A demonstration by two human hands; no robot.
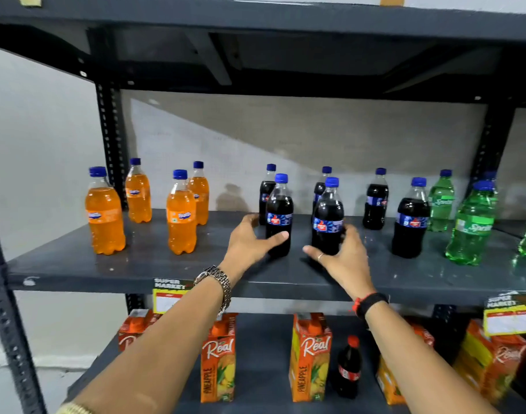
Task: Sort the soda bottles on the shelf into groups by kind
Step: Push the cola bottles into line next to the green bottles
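Your left grip wraps one cola bottle and your right grip another cola bottle, both upright near the shelf front edge

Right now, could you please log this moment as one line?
left hand: on cola bottle | right hand: on second cola bottle | shelf: kinds grouped

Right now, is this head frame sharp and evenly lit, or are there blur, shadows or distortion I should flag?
Head view: wide-angle bend bows the upper shelf and left post; the cola bottles are sharp, but the green bottles at the right edge smear; soft bottle shadows fall on the back wall; no harsh glare.
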